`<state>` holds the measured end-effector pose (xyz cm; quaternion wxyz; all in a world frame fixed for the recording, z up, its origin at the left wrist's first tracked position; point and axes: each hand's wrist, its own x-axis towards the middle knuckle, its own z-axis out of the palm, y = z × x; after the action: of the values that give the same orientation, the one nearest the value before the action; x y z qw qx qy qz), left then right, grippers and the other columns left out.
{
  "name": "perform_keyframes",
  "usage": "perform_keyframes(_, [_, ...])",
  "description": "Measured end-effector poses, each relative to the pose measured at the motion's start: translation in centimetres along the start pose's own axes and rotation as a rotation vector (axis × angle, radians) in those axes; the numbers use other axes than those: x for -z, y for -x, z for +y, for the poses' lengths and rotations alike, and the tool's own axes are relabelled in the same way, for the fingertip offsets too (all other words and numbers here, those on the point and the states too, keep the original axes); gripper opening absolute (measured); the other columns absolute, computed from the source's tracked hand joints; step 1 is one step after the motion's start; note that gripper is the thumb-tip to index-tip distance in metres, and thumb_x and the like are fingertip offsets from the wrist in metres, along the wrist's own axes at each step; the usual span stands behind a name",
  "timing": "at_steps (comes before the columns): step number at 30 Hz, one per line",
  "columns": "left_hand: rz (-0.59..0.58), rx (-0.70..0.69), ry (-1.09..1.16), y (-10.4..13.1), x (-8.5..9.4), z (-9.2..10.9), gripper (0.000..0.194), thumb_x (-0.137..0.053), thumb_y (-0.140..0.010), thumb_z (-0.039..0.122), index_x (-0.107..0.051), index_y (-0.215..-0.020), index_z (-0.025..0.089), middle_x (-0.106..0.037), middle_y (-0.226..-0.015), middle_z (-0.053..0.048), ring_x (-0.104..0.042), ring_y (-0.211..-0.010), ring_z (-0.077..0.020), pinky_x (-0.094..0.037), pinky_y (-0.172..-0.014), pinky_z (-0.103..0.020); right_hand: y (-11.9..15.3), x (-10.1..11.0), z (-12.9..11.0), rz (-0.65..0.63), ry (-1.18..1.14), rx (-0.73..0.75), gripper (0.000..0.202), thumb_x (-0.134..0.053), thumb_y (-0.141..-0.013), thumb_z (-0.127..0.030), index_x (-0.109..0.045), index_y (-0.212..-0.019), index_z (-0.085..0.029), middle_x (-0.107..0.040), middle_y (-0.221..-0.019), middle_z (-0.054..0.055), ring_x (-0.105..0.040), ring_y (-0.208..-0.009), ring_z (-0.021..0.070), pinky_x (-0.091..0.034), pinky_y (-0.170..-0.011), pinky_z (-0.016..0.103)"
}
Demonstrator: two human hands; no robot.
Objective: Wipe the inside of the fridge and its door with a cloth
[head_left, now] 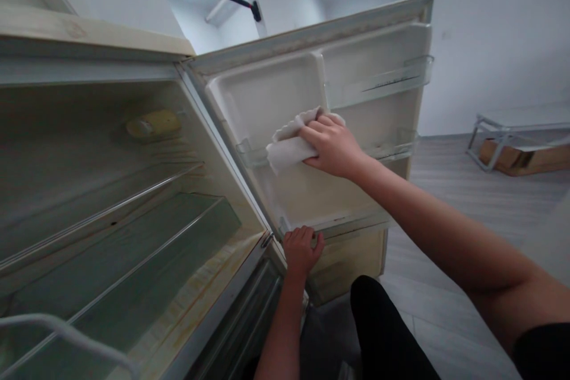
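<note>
A white cloth with a scalloped edge (289, 153) is bunched in my right hand (332, 142), whose fingers are closed over it. That hand is at the middle door shelf (392, 151), in front of the white inner panel of the open fridge door (271, 92). Lower down, my left hand (303, 249) has its fingers curled over the rim of the bottom door shelf (351, 227), near the hinge side. The clear upper door shelf (383, 84) has nothing visible in it.
To the left is the fridge interior, with a glass shelf (133, 273), a yellowed lamp cover (154, 124) and a stained front edge. A white curved bar (66, 332) crosses the lower left. At right stand a metal-framed table (499, 130) and a cardboard box (525, 157). My knee (369, 303) is below the door.
</note>
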<state>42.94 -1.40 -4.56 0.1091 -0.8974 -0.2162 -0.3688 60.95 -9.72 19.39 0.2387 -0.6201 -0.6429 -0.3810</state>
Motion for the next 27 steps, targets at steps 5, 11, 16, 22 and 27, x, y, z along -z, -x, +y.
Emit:
perform_keyframes(5, [0.030,-0.017,0.003,0.4,0.2,-0.4,0.019,-0.063,-0.093,0.031,-0.061,-0.075,0.025,-0.069,-0.072,0.001,-0.066,-0.077,-0.0195,-0.038,-0.077,-0.037,0.0,-0.9,-1.5,0.075,0.011,-0.052,0.033,-0.062,-0.092,-0.034,-0.064,-0.119,-0.016,-0.063,-0.114,0.014,-0.047,-0.116,0.0334,-0.032,-0.109,0.050])
perform_keyframes(11, [0.150,-0.043,0.013,1.3,0.1,-1.2,0.019,-0.064,-0.087,0.028,-0.057,-0.070,0.025,-0.065,-0.065,0.002,-0.063,-0.070,-0.0190,-0.037,-0.073,-0.037,0.9,-1.4,-5.6,0.229,0.138,-0.084,0.042,-0.059,-0.097,-0.035,-0.062,-0.132,-0.014,-0.063,-0.120,0.015,-0.049,-0.115,0.0328,-0.026,-0.120,0.057])
perform_keyframes(16, [0.150,-0.005,-0.008,1.2,-0.4,-1.1,0.022,-0.060,-0.088,0.028,-0.056,-0.067,0.026,-0.065,-0.062,0.001,-0.064,-0.069,-0.0201,-0.037,-0.074,-0.038,-1.8,-3.7,-9.7,0.267,0.254,-0.022,0.039,-0.040,-0.106,-0.020,-0.058,-0.139,-0.013,-0.065,-0.123,0.016,-0.054,-0.110,0.0280,-0.038,-0.112,0.052])
perform_keyframes(22, [0.041,0.017,0.024,0.6,0.1,-0.4,0.020,-0.060,-0.093,0.030,-0.061,-0.074,0.025,-0.071,-0.071,0.000,-0.067,-0.077,-0.0209,-0.038,-0.078,-0.039,-4.9,-5.2,-11.7,0.174,0.218,0.068,0.045,-0.022,-0.109,-0.016,-0.060,-0.132,-0.016,-0.065,-0.124,0.012,-0.059,-0.109,0.0254,-0.047,-0.096,0.046])
perform_keyframes(27, [-0.014,0.017,0.038,0.4,0.5,-0.4,0.020,-0.059,-0.095,0.031,-0.062,-0.076,0.025,-0.072,-0.075,0.000,-0.067,-0.080,-0.0206,-0.037,-0.079,-0.038,-3.6,-2.6,-8.5,0.036,0.215,0.112,0.042,-0.031,-0.108,-0.017,-0.056,-0.141,-0.021,-0.064,-0.130,0.015,-0.057,-0.116,0.0286,-0.043,-0.096,0.046])
